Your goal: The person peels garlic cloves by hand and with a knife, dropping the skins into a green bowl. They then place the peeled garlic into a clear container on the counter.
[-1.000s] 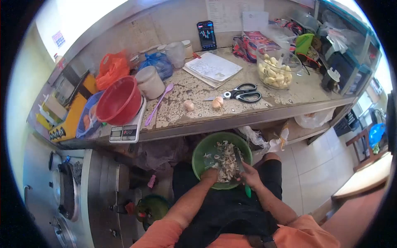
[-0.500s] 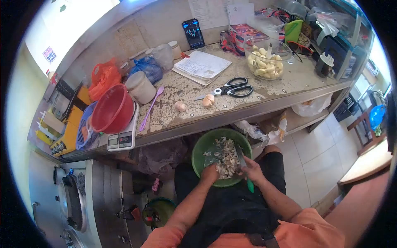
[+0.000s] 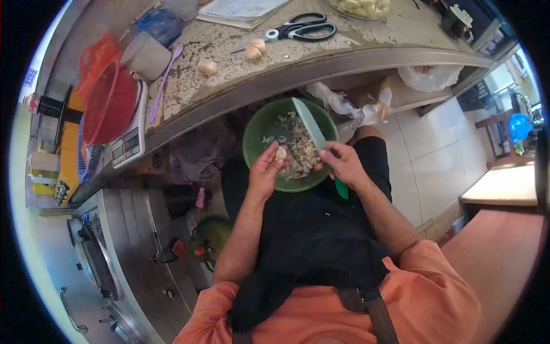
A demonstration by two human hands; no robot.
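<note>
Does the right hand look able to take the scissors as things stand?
Probably not: the right hand holds the knife and would likely need to set it down first, although the scissors lie uncovered on the counter.

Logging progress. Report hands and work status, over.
Left hand holds small whitish garlic clove. Right hand grips green-handled knife. Round green plastic basin holds pale scraps. Nothing visibly blocking.

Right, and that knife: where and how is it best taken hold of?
Probably best by the green handle, coming from the near right: the knife slants with its blade pointing away over the green basin, and the handle's end sticks out below the right hand. I'd keep fingers clear of the blade.
</note>
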